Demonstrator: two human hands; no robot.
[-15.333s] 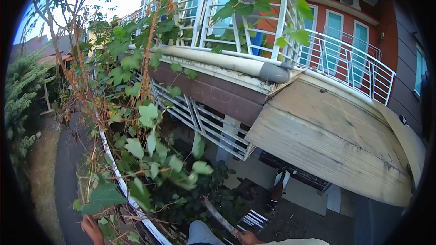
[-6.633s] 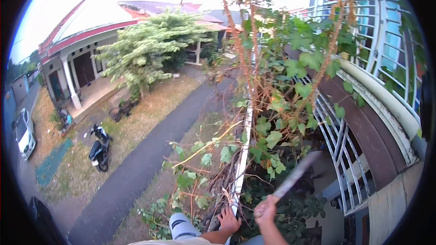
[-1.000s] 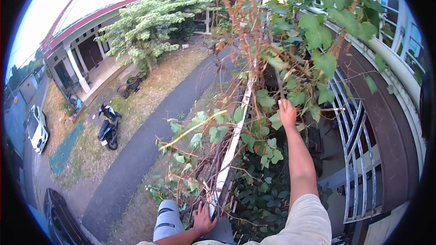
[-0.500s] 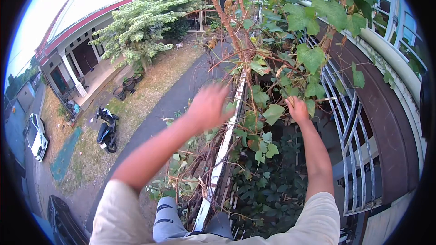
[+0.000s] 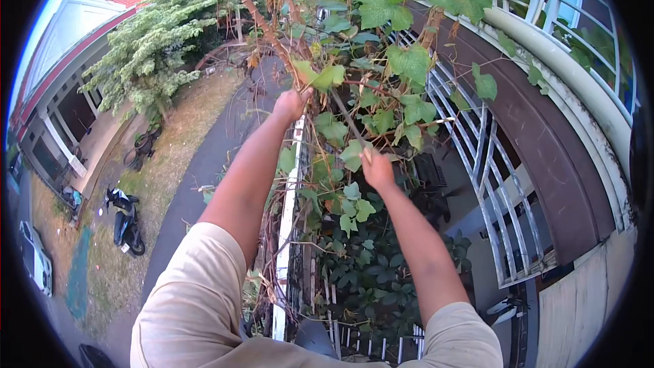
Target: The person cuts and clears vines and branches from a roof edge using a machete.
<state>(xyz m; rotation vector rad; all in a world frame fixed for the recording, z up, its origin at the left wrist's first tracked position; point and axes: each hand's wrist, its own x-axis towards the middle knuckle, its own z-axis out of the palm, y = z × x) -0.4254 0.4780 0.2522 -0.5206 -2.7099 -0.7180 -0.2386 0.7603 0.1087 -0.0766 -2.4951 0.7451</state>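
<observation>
My left hand (image 5: 291,105) is closed around vine stems beside a yellow-green leaf (image 5: 320,76), just above the white wall-top rail (image 5: 289,211). In my right hand (image 5: 379,169) is a long, narrow-bladed knife (image 5: 349,114), its blade slanting up and left toward the stems near my left hand. Broad green vine leaves (image 5: 409,61) hang around and above both hands. Thick brown stems (image 5: 262,24) rise behind my left hand. Foliage partly hides where the blade ends.
A metal grille (image 5: 501,197) and brown beam (image 5: 545,143) run along the right. Dark leafy plants (image 5: 375,266) fill the space below. Left of the rail lie a paved lane (image 5: 197,170), grass, a parked motorbike (image 5: 124,221) and a house.
My left hand has moved up and forward and closed on the vine stems. My right hand has brought the knife into plainer view. The whole view has shifted right.
</observation>
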